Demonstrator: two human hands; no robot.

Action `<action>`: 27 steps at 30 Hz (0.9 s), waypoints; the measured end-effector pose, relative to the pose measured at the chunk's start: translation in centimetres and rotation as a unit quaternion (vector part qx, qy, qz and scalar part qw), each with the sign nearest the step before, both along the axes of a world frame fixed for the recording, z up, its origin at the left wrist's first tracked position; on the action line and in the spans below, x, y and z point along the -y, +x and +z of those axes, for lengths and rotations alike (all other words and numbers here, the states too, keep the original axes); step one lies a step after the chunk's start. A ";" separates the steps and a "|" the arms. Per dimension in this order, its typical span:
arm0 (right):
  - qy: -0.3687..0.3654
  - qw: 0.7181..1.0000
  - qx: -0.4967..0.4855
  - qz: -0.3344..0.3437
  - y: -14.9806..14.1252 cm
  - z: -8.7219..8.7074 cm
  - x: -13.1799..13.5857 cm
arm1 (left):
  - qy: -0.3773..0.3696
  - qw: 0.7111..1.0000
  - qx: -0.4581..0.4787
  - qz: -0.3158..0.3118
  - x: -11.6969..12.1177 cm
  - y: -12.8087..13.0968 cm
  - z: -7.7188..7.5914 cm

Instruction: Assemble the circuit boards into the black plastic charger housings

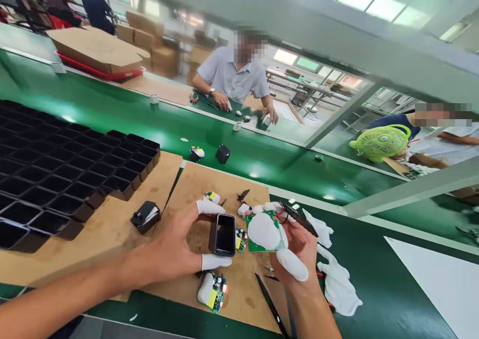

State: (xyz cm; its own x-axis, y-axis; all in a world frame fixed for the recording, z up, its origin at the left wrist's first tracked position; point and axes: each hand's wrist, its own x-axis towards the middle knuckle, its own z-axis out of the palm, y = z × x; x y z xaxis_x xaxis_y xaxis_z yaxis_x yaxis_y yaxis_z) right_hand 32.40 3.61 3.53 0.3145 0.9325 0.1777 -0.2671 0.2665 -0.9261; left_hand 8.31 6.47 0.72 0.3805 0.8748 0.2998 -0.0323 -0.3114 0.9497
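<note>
My left hand (177,242) grips a small black plastic case (224,235) between thumb and fingers, its open end facing right. In my right hand (301,249) is a green circuit board (254,244) with a large white blob on its face. A flat black piece (299,217) with reddish wires sits against the same hand, behind the board. White finger cots cover some fingertips of both hands. Below the hands lies another circuit board (215,291) with a white lump and yellow part. Tweezers (267,296) rest near my right wrist.
Rows of open black cases (56,174) fill the left. A black case with contents (145,217) stands on the cardboard (175,179). White gloves (339,286) lie at right. Across the green conveyor (168,124), a co-worker (237,75) handles small parts. A green fan (381,142) stands farther right.
</note>
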 end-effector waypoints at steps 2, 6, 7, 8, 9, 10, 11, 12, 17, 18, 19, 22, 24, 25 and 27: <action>-0.013 1.000 -0.005 -0.025 0.3 -0.6 0.5 | 0.020 1.000 0.001 -0.004 -0.6 0.6 -1.0; -0.051 0.995 0.045 0.068 0.5 -0.6 1.1 | 0.067 0.998 -0.004 0.001 -0.7 0.3 -2.6; -0.051 0.992 0.055 0.100 0.5 -0.5 1.2 | 0.079 0.997 -0.001 -0.003 -0.7 0.2 -2.8; -0.040 0.989 0.066 0.130 0.5 -0.4 1.3 | 0.093 0.996 0.008 -0.008 -0.7 0.2 -3.1; -0.023 0.985 0.078 0.154 0.4 -0.3 1.3 | 0.107 0.994 0.018 -0.013 -0.8 0.1 -3.3; -0.004 0.981 0.090 0.173 0.3 -0.2 1.3 | 0.122 0.992 0.029 -0.016 -0.9 0.1 -3.5; 0.013 0.976 0.104 0.193 0.1 -0.1 1.3 | 0.136 0.990 0.036 -0.020 -0.9 0.1 -3.7; 0.025 0.969 0.118 0.214 0.0 0.0 1.2 | 0.147 0.988 0.038 -0.025 -1.0 0.1 -3.9; 0.022 0.951 0.179 0.250 0.0 0.1 0.8 | 0.139 0.988 0.043 -0.059 -0.9 -0.1 -4.7; 0.026 0.951 0.184 0.248 0.1 0.1 0.8 | 0.133 0.988 0.047 -0.063 -0.8 -0.1 -4.8; 0.030 0.951 0.188 0.244 0.2 0.0 0.8 | 0.131 0.988 0.047 -0.065 -0.8 -0.1 -4.8; 0.026 0.952 0.203 0.229 0.3 -0.5 1.1 | 0.127 0.989 0.042 -0.064 -0.6 -0.2 -4.8; 0.020 0.953 0.213 0.213 0.4 -0.9 1.4 | 0.124 0.990 0.043 -0.060 -0.6 -0.2 -4.8; 0.023 0.954 0.217 0.205 0.3 -1.1 1.6 | 0.124 0.990 0.043 -0.059 -0.6 -0.2 -4.8; 0.031 0.955 0.225 0.192 0.3 -1.4 1.7 | 0.127 0.989 0.044 -0.055 -0.6 -0.2 -4.9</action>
State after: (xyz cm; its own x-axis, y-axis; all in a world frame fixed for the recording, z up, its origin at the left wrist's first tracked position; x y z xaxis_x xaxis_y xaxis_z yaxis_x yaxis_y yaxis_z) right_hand 32.71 1.87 2.11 -0.1690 0.9472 0.2724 0.0646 0.2864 -0.9559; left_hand 8.08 7.10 -4.14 0.4322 0.7213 0.5412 -0.1582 -0.5302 0.8330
